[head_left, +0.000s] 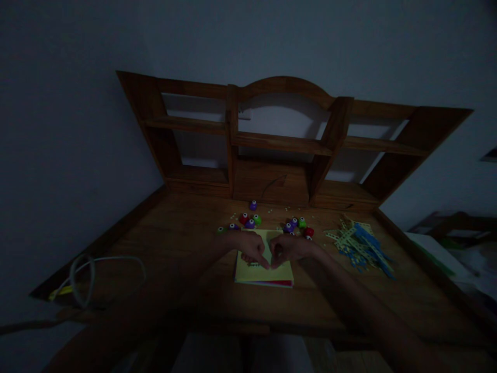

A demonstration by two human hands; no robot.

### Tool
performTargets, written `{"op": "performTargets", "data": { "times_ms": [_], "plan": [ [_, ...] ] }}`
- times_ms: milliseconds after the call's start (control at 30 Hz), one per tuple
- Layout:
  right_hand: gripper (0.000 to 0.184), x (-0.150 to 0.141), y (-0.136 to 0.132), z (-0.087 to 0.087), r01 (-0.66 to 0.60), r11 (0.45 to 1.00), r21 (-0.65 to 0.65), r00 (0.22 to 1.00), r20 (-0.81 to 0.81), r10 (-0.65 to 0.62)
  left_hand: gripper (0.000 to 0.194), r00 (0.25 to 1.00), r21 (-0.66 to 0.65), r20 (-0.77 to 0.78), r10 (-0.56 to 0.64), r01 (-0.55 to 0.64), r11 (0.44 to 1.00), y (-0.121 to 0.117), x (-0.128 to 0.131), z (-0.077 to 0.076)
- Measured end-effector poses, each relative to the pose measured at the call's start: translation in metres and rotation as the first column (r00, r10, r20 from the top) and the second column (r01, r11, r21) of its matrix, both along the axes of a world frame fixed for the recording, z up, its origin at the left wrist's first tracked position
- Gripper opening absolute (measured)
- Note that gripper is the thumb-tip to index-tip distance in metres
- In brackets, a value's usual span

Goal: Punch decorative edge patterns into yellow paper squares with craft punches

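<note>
The scene is dim. My left hand (251, 248) and my right hand (287, 248) rest side by side on a stack of coloured paper (248, 274) whose top sheet is yellow, with red showing at its lower edge. Both hands are curled, with fingertips pinched toward each other at the middle of the sheet. What they pinch is too small and dark to name. Several small round craft punches (249, 223) in purple, red and green lie just behind the hands.
A heap of yellow and blue punched paper strips (359, 243) lies to the right. A wooden shelf unit (285, 150) stands at the back of the wooden desk (174, 243). A looped grey cable (91, 269) lies at the desk's left edge.
</note>
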State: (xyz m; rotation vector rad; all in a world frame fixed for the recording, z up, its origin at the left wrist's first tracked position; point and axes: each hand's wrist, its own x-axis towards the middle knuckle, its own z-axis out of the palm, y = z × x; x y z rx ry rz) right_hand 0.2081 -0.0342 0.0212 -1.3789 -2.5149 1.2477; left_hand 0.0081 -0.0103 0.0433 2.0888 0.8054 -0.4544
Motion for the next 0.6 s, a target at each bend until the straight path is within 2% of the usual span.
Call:
{"op": "performTargets", "data": {
  "times_ms": [100,167,233,467,600],
  "plan": [
    [0.035,0.002,0.001,-0.002,-0.002,1.0,-0.017,0.999,-0.045,0.001,0.053,1.0,0.188,-0.016,-0.004,0.007,0.982,-0.004,0.002,-0.003],
    [0.034,0.002,0.001,-0.003,0.001,1.0,-0.014,0.999,-0.04,-0.002,0.053,1.0,0.321,-0.016,-0.025,0.028,0.947,-0.006,0.004,-0.006],
    [0.034,0.001,0.001,-0.002,0.001,1.0,-0.021,1.0,-0.022,-0.001,0.052,0.999,0.395,-0.015,-0.041,0.043,0.917,-0.008,0.006,-0.008],
    [0.039,-0.003,0.001,0.009,-0.063,0.998,0.009,0.995,0.079,0.062,0.051,0.997,0.443,-0.032,-0.067,0.074,0.893,-0.011,0.006,-0.009],
    [0.044,-0.006,0.003,0.011,-0.079,0.995,0.059,0.985,0.161,0.069,0.046,0.994,0.379,0.052,-0.092,0.066,0.923,-0.006,-0.001,-0.015]
  ]
}}
